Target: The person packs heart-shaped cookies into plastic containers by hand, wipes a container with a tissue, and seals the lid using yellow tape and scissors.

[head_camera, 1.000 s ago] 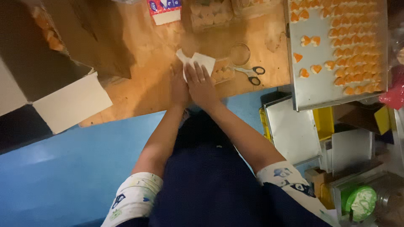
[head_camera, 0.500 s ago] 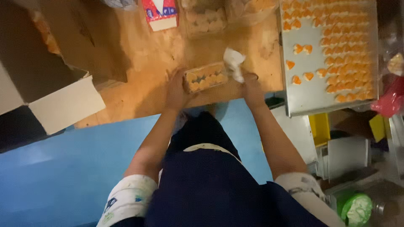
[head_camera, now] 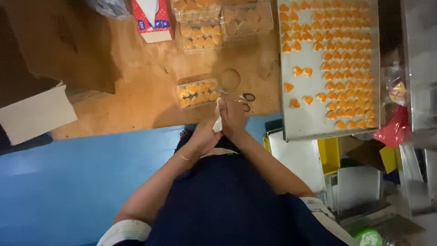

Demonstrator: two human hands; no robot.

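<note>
Both hands came off the desk and met over its near edge — tissue pinched between them.

Left hand (head_camera: 203, 136) and right hand (head_camera: 233, 119) had fingers clenched around the white tissue (head_camera: 218, 119), wiping. Just beyond sat a filled clear cookie box (head_camera: 199, 91) — looked packed, lid not obviously shut. Plenty of orange cookies remained on the metal tray (head_camera: 314, 123).

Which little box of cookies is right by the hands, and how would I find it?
Start at the wooden table and look along its near edge, just left of the big metal tray of orange heart cookies. The clear plastic box sits there alone, right above the two hands. The other boxes huddle at the far edge.
</note>
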